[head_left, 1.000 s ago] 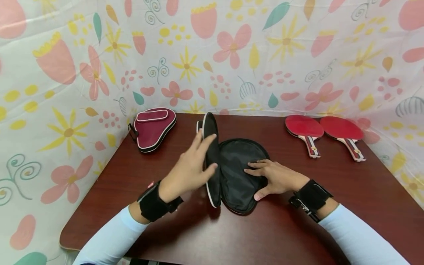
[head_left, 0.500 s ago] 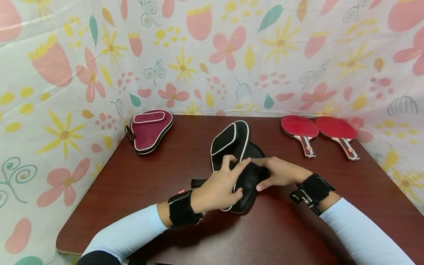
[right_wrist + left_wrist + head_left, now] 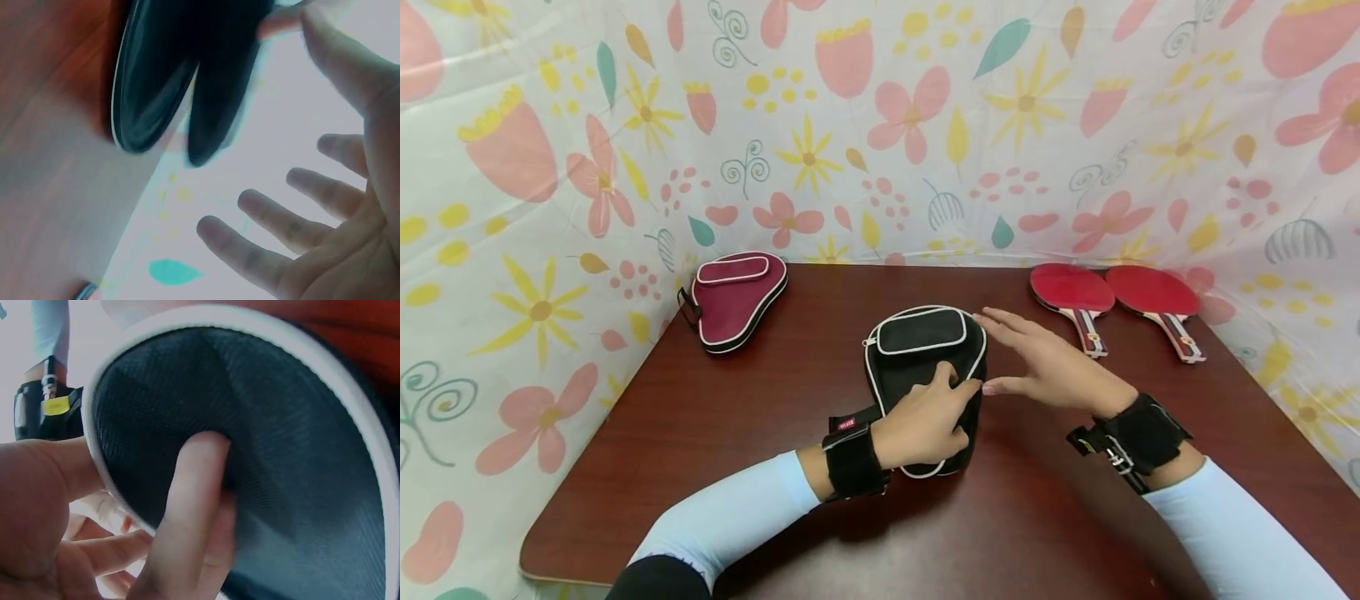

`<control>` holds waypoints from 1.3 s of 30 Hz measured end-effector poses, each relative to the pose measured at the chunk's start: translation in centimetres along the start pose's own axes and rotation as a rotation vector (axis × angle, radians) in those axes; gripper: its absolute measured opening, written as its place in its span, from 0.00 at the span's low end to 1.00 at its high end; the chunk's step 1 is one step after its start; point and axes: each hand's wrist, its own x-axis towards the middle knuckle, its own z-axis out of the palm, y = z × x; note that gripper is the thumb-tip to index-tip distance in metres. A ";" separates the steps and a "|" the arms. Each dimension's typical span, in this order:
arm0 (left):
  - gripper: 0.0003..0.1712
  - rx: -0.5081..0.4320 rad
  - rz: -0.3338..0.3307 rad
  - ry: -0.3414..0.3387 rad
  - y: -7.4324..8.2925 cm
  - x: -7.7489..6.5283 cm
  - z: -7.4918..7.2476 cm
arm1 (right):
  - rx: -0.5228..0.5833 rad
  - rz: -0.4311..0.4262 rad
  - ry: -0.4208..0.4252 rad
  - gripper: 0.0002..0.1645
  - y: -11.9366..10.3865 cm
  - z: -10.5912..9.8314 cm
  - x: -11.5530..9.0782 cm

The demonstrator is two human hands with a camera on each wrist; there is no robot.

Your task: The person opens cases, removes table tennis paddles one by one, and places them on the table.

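A black table tennis paddle case (image 3: 898,371) with white piping and a front pocket (image 3: 921,332) lies in the middle of the table, its cover folded over onto the base. My left hand (image 3: 921,425) rests on the cover, fingers bent and pressing its surface. In the left wrist view, a finger (image 3: 197,481) dents the black fabric (image 3: 300,444). My right hand (image 3: 1052,367) hovers beside the case's right edge, fingers extended and holding nothing. From the right wrist, the case's two halves (image 3: 156,81) show a gap at one end, with the right hand's fingers (image 3: 269,219) spread.
A maroon paddle case (image 3: 733,304) with a black strap lies at the back left. Two red table tennis paddles (image 3: 1072,289) lie side by side at the back right. Behind the brown table (image 3: 760,375) hangs a floral cloth (image 3: 850,133).
My left hand has swung the case's cover over from upright on the left, down to the right onto the base. The right hand has come off the inside lining and moved right.
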 end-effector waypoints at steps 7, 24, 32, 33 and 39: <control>0.22 0.103 -0.062 -0.049 0.9 0.8 0.9 | -0.016 -0.098 -0.058 0.34 0.0 1.6 1.0; 0.10 0.419 0.056 0.000 3.0 0.3 2.2 | -0.019 -0.137 -0.256 0.19 0.6 4.4 3.1; 0.10 0.347 0.096 -0.089 3.0 -0.3 2.0 | -0.006 -0.083 -0.314 0.27 0.6 4.6 2.9; 0.10 0.354 0.096 -0.083 2.9 -0.3 2.1 | -0.006 -0.088 -0.314 0.27 0.6 4.6 3.1; 0.12 0.372 0.074 -0.022 0.7 0.0 2.0 | -0.033 -0.073 -0.331 0.26 0.7 5.4 5.6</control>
